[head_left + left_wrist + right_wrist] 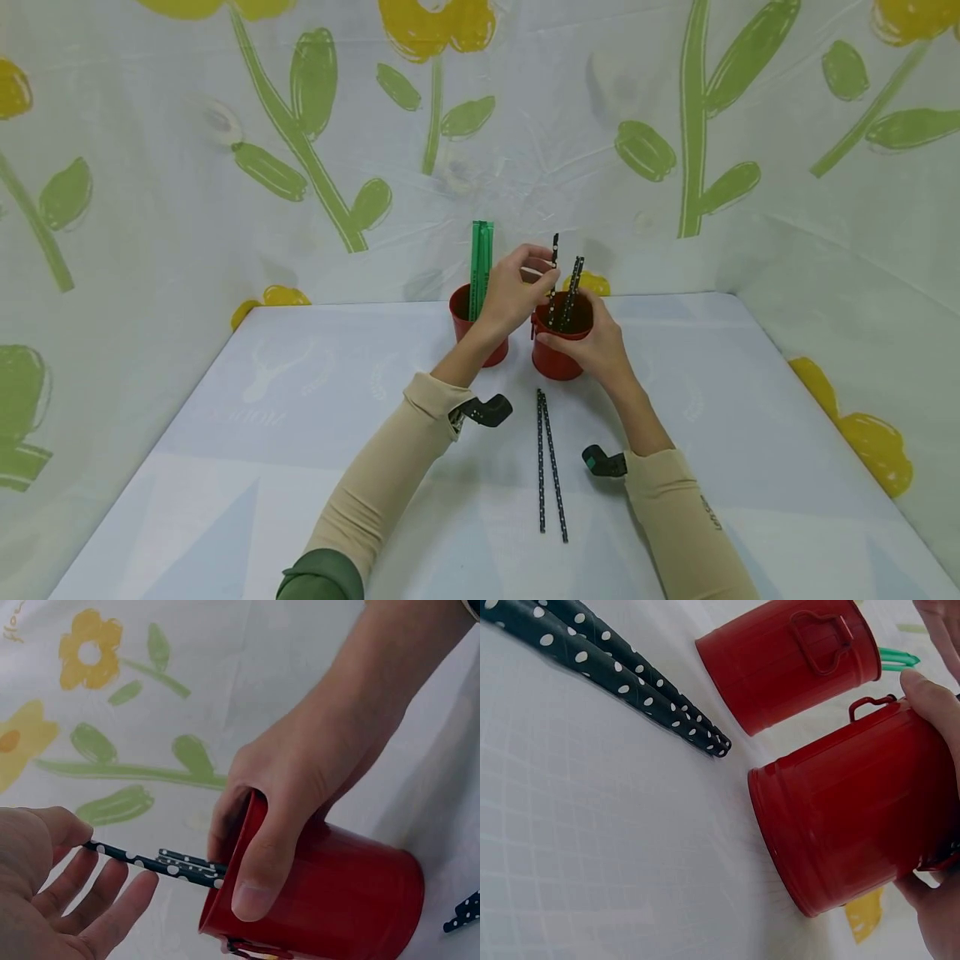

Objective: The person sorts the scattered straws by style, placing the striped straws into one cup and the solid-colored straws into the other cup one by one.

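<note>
In the head view my left hand [513, 292] pinches the upper part of a black straw with white dots [555, 248], between thumb and fingers. Its lower end reaches into a red bucket [557, 363]. Other dotted straws [577, 271] lean inside that bucket. My right hand [604, 343] grips the bucket near its rim, with the thumb on the near side, as the left wrist view shows of the right thumb [259, 881]. Two more dotted straws [542, 467] lie on the table in front, almost touching at their far ends.
Just left stands a second red bucket [495, 350] holding green sticks [481, 258]. Both buckets are near the back edge of the white table [315, 467]. A flower-printed sheet [525, 150] hangs behind it.
</note>
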### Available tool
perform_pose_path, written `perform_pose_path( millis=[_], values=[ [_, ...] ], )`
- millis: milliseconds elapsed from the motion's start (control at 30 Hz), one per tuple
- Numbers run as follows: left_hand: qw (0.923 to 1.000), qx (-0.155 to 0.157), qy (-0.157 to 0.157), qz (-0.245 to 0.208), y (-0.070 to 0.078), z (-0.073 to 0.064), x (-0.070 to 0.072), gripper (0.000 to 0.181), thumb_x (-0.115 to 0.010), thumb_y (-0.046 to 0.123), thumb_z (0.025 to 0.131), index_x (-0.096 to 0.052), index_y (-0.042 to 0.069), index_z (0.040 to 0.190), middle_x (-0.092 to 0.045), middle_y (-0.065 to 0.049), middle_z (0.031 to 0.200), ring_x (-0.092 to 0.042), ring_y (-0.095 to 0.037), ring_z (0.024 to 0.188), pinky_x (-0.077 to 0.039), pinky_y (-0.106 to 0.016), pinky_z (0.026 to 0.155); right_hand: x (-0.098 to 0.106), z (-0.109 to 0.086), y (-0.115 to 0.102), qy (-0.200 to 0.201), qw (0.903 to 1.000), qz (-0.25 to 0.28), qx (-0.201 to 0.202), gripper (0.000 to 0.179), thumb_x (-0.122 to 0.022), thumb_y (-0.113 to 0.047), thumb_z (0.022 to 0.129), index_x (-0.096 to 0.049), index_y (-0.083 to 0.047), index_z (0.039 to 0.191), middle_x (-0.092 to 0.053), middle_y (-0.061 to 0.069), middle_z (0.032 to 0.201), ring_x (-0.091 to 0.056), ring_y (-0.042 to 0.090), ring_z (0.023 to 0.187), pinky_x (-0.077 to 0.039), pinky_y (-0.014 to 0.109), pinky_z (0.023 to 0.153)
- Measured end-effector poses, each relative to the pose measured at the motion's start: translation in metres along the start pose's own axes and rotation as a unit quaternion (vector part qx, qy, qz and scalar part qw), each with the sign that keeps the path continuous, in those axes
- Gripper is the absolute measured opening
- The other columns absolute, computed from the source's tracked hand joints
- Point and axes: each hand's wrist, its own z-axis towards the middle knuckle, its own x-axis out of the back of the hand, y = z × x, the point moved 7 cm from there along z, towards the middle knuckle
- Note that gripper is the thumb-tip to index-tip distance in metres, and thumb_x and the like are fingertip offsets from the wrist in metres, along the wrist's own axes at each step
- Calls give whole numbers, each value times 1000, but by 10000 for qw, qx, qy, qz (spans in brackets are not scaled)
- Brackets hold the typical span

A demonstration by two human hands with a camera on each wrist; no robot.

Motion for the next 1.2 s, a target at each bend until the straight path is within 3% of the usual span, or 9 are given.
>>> perform_pose_path(
  millis=[833,1200],
  values=[
    [10000,-31,-4,-22,-10,-3,3,26,-63,15,95,-61,8,120,-67,-13,105,-70,-26,89,-61,-27,67,0,-2,-3,13,9999,59,84,93,-83,-39,76,-31,-16,149,-49,12,144,-48,31,132,-49,53,102],
    [9998,2,-71,-167,-21,-18,7,27,-64,17,94,-61,8,119,-66,-13,106,-69,-29,93,-62,-33,67,1,0,-4,40,9999,48,130,91,-83,-39,76,-32,-16,148,-51,11,142,-50,30,131,-50,52,101]
  ],
)
